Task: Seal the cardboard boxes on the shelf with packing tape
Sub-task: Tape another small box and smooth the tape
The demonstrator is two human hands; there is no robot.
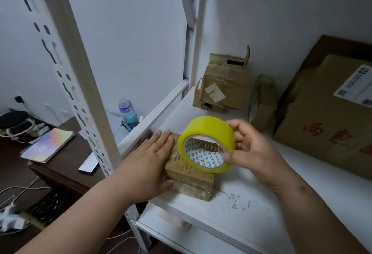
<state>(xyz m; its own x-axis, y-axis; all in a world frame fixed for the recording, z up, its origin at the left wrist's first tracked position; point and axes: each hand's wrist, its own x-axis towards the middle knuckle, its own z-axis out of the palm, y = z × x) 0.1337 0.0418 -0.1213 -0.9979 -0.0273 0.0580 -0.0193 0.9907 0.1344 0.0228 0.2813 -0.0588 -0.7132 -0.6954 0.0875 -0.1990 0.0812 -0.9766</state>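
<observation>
A small cardboard box (191,181) sits near the front left corner of the white shelf (251,203). My left hand (149,161) lies flat on its top and left side, fingers straight, thumb against the front face. My right hand (253,153) grips a yellow roll of packing tape (207,143), holding it upright just above the box's right half. A thumb and finger pinch the roll's rim. No loose tape end is visible.
Further back on the shelf stand a worn, open-flapped box (219,90), a small box (261,106) and a large labelled carton (330,116). A perforated white upright (80,84) rises at the left. Beyond it is a dark desk (60,159) with a notebook, phone, bottles and cables.
</observation>
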